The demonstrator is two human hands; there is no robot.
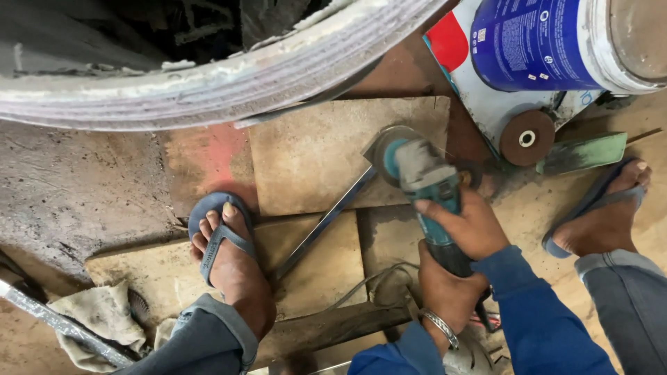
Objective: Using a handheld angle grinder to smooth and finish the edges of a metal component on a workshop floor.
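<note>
Gripping the rear of the angle grinder [425,182], the left hand [445,288] is closed around the dark tail of the tool body, near the bottom edge of the view; a metal bangle [442,326] sits on that wrist. The right hand [469,223] is closed over the teal mid-section of the same tool, fingers wrapped across the top. Both forearms wear blue sleeves. A power cord [361,285] loops on the floor just left of the left hand.

The grinder head points away from the person, and its guard and disc [389,142] meet the upper end of a flat metal bar [323,223]. The bar lies diagonally across plywood boards [313,153] on the floor. Its lower end lies just beside the left foot [229,257], which wears a blue sandal; whether the foot presses on the bar cannot be told. The right foot [604,219], also in a blue sandal, rests well apart to the right.

A crumpled rag [97,316] lies at the lower left. Farther out, a spare grinding disc [527,137] and a green trowel [583,153] lie near a blue and white paint bucket [549,42]. A large curved grey rim [229,80] spans the top of the view.
</note>
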